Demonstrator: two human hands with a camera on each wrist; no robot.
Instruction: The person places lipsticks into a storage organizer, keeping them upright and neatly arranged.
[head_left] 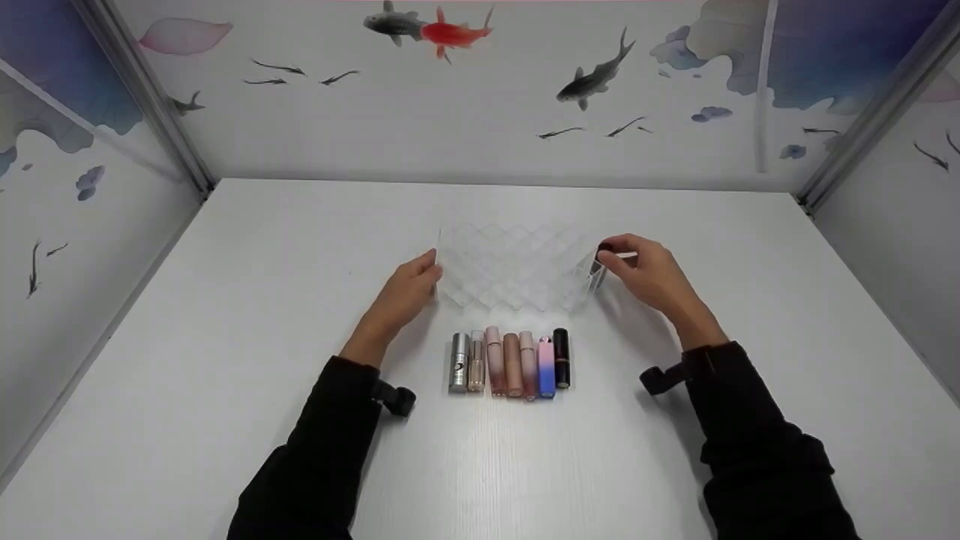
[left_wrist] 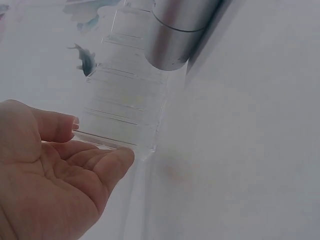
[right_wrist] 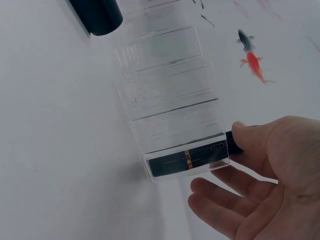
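Note:
A clear acrylic lipstick organizer (head_left: 514, 266), divided into slots, stands mid-table. My left hand (head_left: 401, 296) pinches its left end wall between thumb and fingers, as the left wrist view shows. At the opposite end, a black lipstick (right_wrist: 207, 153) with a gold band sits inside the end slot. The thumb and index finger of my right hand (head_left: 652, 274) pinch the end of this lipstick that sticks out. Its other fingers are bent close to the organizer's end wall. Looking down from the head, the lipstick is mostly covered by the fingers.
Before the organizer lies a side-by-side row of lip products: a silver tube (head_left: 459, 364), a clear gold-toned tube (head_left: 476, 362), several pink and nude tubes (head_left: 513, 365), a pink-and-blue one (head_left: 546, 367) and another black lipstick (head_left: 562, 358). Printed panels wall the white table (head_left: 187, 375).

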